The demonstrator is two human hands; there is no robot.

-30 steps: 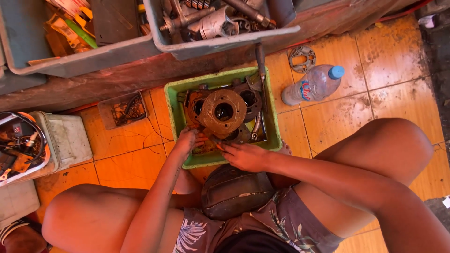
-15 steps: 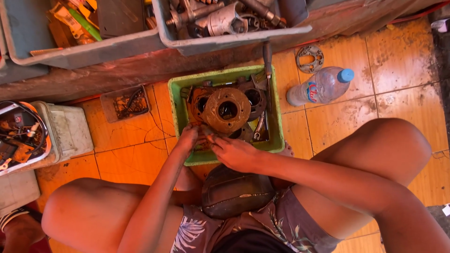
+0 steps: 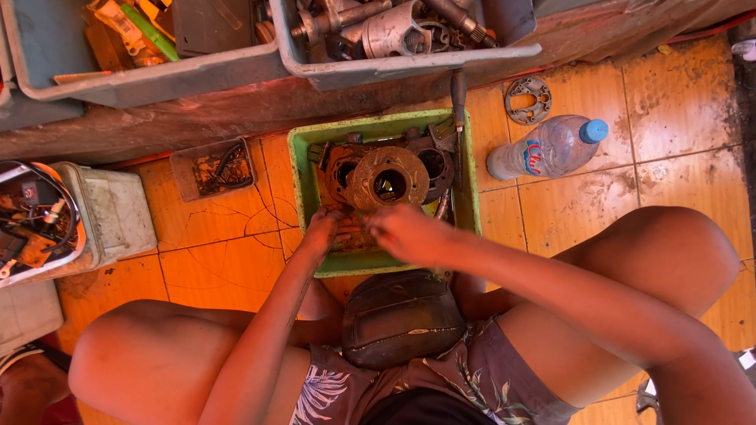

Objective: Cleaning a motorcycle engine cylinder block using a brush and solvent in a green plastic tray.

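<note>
Hands meet inside the near end of the green plastic tray (image 3: pixel 303 149) on the orange tiled floor (image 3: pixel 220 260): we see the left hand (image 3: pixel 323 230) and right hand (image 3: pixel 402 232) curled close together over small parts there, though we cannot tell what either one grips. Just beyond them in the tray lies a rusty round engine cover (image 3: pixel 387 179) on a dark casing, while a plastic water bottle (image 3: pixel 547 148) with a blue cap lies on the floor to the right, near a flat metal gasket plate (image 3: pixel 527 99).
</note>
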